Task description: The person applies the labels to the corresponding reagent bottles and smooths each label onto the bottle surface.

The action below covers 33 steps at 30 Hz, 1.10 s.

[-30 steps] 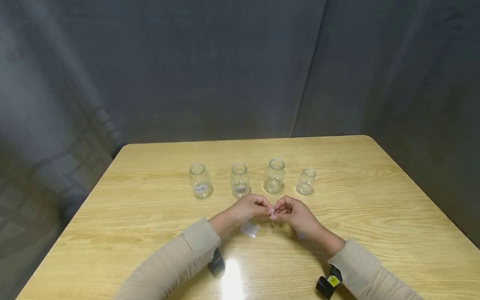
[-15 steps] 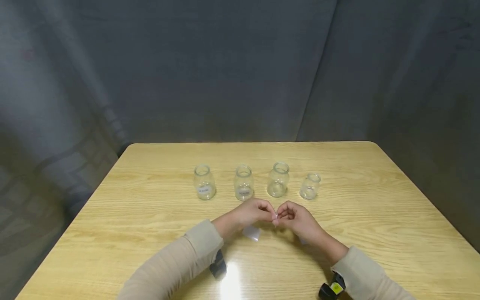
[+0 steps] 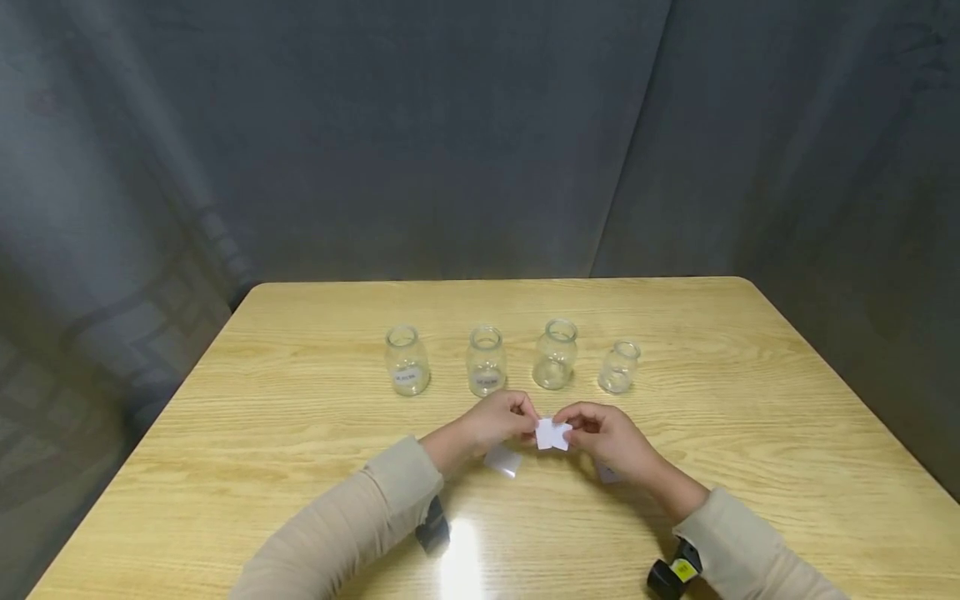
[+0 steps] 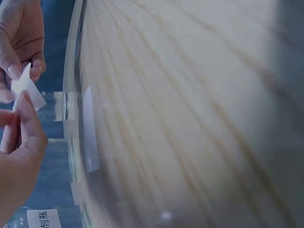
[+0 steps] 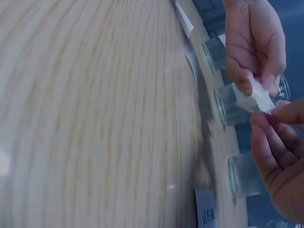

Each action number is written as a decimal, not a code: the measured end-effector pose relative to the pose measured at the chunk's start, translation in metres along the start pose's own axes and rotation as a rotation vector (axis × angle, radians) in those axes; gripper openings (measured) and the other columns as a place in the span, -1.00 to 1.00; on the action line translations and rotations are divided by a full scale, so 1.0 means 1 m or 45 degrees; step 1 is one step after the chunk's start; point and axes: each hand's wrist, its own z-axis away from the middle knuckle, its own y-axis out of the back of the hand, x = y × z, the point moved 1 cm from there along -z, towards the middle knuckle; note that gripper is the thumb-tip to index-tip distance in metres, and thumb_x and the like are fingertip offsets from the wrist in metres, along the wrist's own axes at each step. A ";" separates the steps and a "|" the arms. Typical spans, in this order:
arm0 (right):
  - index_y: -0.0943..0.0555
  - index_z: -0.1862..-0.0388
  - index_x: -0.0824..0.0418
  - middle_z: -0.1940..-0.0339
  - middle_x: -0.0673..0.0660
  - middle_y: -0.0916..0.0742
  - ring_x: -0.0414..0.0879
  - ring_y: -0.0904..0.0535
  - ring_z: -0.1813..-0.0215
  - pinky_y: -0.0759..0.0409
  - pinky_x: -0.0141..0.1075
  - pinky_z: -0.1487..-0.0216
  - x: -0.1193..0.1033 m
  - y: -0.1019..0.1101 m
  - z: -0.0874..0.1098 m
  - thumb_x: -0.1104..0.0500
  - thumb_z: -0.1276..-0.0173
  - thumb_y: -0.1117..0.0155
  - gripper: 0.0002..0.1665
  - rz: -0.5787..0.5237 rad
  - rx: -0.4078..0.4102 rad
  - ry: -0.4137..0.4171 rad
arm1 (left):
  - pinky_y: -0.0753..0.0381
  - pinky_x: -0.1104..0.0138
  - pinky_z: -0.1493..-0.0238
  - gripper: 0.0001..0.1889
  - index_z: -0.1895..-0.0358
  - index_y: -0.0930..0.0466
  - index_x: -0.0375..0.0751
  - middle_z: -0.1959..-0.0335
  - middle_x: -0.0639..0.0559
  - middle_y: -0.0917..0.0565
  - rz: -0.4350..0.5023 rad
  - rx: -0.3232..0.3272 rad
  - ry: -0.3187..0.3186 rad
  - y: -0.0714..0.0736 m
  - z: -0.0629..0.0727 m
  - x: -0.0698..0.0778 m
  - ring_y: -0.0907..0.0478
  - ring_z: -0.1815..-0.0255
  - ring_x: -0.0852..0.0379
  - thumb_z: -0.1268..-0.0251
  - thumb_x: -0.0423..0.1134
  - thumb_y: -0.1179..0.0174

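Observation:
Between my two hands is a small white paper label (image 3: 552,434), held just above the table in front of the jars. My left hand (image 3: 497,419) pinches its left side with thumb and fingers. The right hand (image 3: 611,435) pinches the other side. Two white layers fan apart in the head view, and a corner of the paper (image 4: 29,90) bends up in the left wrist view. Behind the hands stands a row of several clear glass jars, including a round one (image 3: 555,367) and a smaller one (image 3: 619,371).
Two jars at the left, the outer jar (image 3: 407,354) and its neighbour (image 3: 487,354), bear white printed labels. A blank whitish slip (image 3: 502,461) lies by my left wrist. Another label with dark writing (image 5: 205,209) lies under the right forearm. The wooden table (image 3: 300,350) ends at a dark curtain.
The white paper, edge-on and barely visible between the fingertips before, now faces the head camera as two fanned layers. My right hand has shifted slightly right, its fingers further from the left ones.

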 end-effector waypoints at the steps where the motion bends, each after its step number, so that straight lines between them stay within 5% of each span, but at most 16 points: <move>1: -0.48 0.21 0.45 0.41 0.19 -0.59 -0.04 -0.50 0.40 -0.52 -0.30 0.41 -0.001 0.001 0.001 0.42 -0.09 -0.12 -0.76 0.017 -0.014 -0.005 | -0.46 0.46 0.48 -0.92 0.54 -0.40 -0.35 0.59 -0.01 -0.48 -0.002 0.006 0.000 0.000 0.000 0.000 -0.43 0.57 0.20 0.01 -0.55 -0.03; 9: -0.44 0.18 0.46 0.33 0.19 -0.63 -0.08 -0.54 0.30 -0.51 -0.24 0.26 0.001 0.013 0.004 0.28 -0.14 -0.16 -0.69 -0.060 -0.223 -0.049 | -0.48 0.43 0.51 -0.88 0.45 -0.38 -0.39 0.62 -0.01 -0.47 -0.001 0.014 0.037 0.003 0.004 0.002 -0.41 0.61 0.18 0.09 -0.55 -0.13; 15: -0.35 0.14 0.58 0.26 0.26 -0.60 -0.16 -0.54 0.24 -0.52 -0.33 0.22 0.005 0.017 0.004 0.38 -0.14 -0.11 -0.66 -0.218 -0.349 0.046 | -0.52 0.39 0.42 -0.81 0.30 -0.41 -0.48 0.53 -0.02 -0.49 0.034 -0.001 0.035 0.003 0.005 0.003 -0.43 0.53 0.17 0.07 -0.60 -0.08; 23: -0.48 0.21 0.46 0.22 0.31 -0.60 -0.14 -0.53 0.22 -0.52 -0.22 0.20 0.009 0.015 0.004 0.39 -0.16 -0.09 -0.79 -0.051 -0.217 0.040 | -0.52 0.38 0.41 -0.85 0.32 -0.44 -0.48 0.54 -0.03 -0.47 0.001 -0.004 0.053 0.002 0.011 0.007 -0.41 0.53 0.17 0.04 -0.57 -0.08; 28: -0.51 0.29 0.43 0.10 0.35 -0.56 -0.11 -0.53 0.13 -0.49 -0.32 0.17 0.009 0.016 0.004 0.35 -0.14 -0.13 -0.84 -0.067 -0.105 0.048 | -0.51 0.41 0.43 -0.84 0.33 -0.44 -0.44 0.53 -0.03 -0.48 -0.025 0.000 0.066 0.003 0.007 0.003 -0.42 0.52 0.17 0.05 -0.57 -0.10; 33: -0.46 0.33 0.43 0.28 0.29 -0.60 -0.10 -0.53 0.26 -0.50 -0.32 0.27 0.007 0.020 0.006 0.36 -0.15 -0.12 -0.87 -0.045 0.000 0.046 | -0.54 0.36 0.39 -0.86 0.33 -0.44 -0.43 0.50 -0.11 -0.48 -0.046 -0.001 0.070 0.003 0.008 0.003 -0.43 0.51 0.16 0.03 -0.57 -0.08</move>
